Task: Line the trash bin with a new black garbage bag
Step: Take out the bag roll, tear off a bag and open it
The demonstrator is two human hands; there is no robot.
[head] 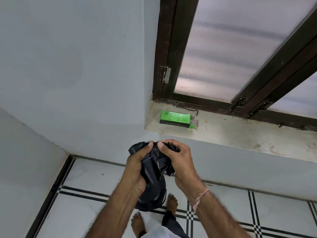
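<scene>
Both hands hold a crumpled black garbage bag at frame centre. Left hand clamped on its left side, thumb on top; right hand pinching the upper right folds. Dark trash bin on the tiled floor directly below, partly hidden. Green box on the window sill, at 1 o'clock from the hands.

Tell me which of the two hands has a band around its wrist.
The right hand: a pink thread band circles its wrist. The left hand has a bare wrist. Both grip the crumpled black garbage bag.
</scene>
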